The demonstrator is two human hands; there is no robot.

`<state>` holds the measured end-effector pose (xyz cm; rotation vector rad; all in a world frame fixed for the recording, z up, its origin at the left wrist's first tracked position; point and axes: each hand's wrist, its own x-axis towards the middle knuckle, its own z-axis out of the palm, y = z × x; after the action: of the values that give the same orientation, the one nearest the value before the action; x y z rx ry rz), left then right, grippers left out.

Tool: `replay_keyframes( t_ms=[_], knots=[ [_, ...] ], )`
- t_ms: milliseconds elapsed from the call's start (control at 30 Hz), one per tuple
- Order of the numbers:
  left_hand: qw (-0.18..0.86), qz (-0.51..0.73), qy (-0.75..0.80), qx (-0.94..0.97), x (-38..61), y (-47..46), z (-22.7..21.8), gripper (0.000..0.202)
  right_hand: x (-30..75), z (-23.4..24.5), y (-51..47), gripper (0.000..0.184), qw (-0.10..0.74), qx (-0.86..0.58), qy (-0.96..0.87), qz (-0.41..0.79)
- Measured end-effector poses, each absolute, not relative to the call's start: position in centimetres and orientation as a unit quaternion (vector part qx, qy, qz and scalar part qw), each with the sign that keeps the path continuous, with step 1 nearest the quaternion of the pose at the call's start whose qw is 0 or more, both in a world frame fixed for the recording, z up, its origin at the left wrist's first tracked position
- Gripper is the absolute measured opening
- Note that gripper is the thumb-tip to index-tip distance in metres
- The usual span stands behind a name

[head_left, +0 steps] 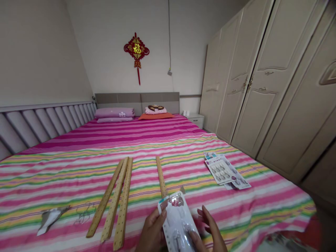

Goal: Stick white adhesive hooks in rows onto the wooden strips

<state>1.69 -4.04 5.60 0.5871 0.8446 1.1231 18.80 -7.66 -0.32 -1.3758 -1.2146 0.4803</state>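
A clear plastic blister pack (175, 218) with a white backing card is held upright in front of me, and its plastic looks torn near the top. My left hand (152, 231) is closed on the pack's left edge, thumb in front. My right hand (214, 232) is at its lower right, with the thumb against the plastic and the other fingers stretched apart beyond the edge. Behind the pack lies one wooden strip with holes (160, 175), its near end hidden. To the left are three more perforated wooden strips (115, 203), side by side.
On the striped bedsheet (183, 171), more packaged hooks (222, 171) lie in a pile at the right. Crumpled wrapping (52, 218) and thin wire-like pieces (84, 212) are at the left. Pillows (114, 112) rest by the headboard; a wardrobe (273, 80) lines the right.
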Motion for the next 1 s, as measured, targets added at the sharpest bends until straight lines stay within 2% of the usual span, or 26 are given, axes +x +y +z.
replay_keyframes(
  t_ms=[133, 233, 300, 600, 900, 1000],
  knots=[
    [0.717, 0.496, 0.393, 0.292, 1.7, -4.0, 5.4, 0.053, 18.6, 4.7, -5.6, 0.060, 0.587, -0.459, -0.472, 0.470],
    [0.707, 0.503, 0.381, 0.319, 1.7, -4.0, 4.9, 0.047, 18.1, 6.7, -4.4, 0.032, 0.548, -0.380, -0.419, 0.617],
    [0.706, 0.506, 0.364, 0.335, 1.6, -4.1, 4.6, 0.043, 17.7, 7.0, -3.8, 0.022, 0.532, -0.366, -0.376, 0.665],
    [0.719, 0.521, 0.337, 0.314, 1.9, -4.0, 4.9, 0.027, 16.0, 7.3, -3.4, 0.023, 0.548, -0.339, -0.273, 0.714],
    [0.700, 0.548, 0.335, 0.311, 2.4, -4.2, 5.4, 0.032, 15.6, 7.2, -3.3, 0.026, 0.562, -0.374, -0.281, 0.682],
    [0.700, 0.547, 0.334, 0.314, 2.5, -4.2, 6.1, 0.027, 15.5, 7.1, -3.2, 0.026, 0.567, -0.369, -0.278, 0.682]
  ],
)
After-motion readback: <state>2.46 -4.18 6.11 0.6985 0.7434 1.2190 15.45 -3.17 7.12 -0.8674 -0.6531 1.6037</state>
